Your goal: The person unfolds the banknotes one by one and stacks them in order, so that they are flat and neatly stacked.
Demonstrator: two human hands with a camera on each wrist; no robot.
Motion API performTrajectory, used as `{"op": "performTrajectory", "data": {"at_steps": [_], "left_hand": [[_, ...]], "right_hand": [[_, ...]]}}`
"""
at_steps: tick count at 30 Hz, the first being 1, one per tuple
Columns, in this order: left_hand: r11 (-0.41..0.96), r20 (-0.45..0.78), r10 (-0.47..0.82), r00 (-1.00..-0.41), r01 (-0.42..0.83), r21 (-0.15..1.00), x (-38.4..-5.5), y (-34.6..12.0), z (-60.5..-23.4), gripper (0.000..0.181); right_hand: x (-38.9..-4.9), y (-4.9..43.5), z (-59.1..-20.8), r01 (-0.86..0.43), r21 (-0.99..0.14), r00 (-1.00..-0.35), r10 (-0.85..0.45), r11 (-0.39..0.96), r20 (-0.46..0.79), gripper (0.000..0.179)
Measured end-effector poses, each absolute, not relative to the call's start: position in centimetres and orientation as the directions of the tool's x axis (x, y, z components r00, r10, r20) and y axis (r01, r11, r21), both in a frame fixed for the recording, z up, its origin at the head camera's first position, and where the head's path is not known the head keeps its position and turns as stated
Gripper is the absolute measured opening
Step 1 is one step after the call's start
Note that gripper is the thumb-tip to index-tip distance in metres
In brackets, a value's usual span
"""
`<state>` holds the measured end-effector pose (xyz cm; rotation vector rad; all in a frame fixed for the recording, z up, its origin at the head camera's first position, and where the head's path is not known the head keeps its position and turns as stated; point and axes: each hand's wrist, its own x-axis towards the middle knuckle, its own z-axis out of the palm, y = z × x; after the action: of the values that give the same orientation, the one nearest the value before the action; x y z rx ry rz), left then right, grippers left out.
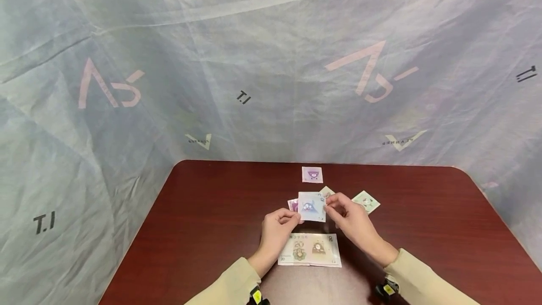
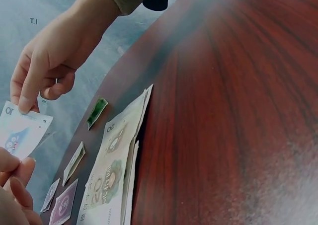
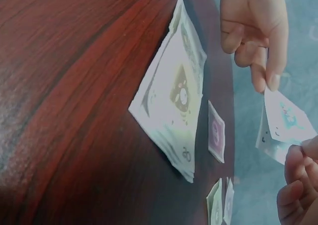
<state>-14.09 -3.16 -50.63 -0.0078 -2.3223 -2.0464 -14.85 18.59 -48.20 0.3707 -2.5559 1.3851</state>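
Left hand (image 1: 276,234), right hand (image 1: 354,218), each grip pinching blue-printed paper (image 1: 312,207), magenta paper (image 1: 293,204) partly blocked behind, purple paper (image 1: 312,174) beyond, green paper (image 1: 367,202) rightward, note stack (image 1: 310,250) nearer

On the grey fabric (image 1: 275,65) in the head view, you read black "T.I" in three places and mirrored "PLANNER" across the right-hand pale tick (image 1: 399,147); the left tick's lettering is too small to confirm. You also find two pink signs (image 1: 85,83) resembling "AS". The large note (image 1: 309,250) bears "20"; the small bluish note (image 2: 26,128) shows you "10", inverted, in the left wrist view.
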Motion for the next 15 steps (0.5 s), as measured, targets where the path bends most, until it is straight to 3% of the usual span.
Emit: {"op": "performTrajectory", "data": {"at_steps": [15], "left_hand": [[0.088,0.033,-0.03,-0.999,0.03,0.996,-14.5,-1.9,-50.5,0.006]], "right_hand": [[-15.0,18.6,-48.1,-0.36,-0.753,-0.921,-0.081,0.551,0.381,0.013]]}}
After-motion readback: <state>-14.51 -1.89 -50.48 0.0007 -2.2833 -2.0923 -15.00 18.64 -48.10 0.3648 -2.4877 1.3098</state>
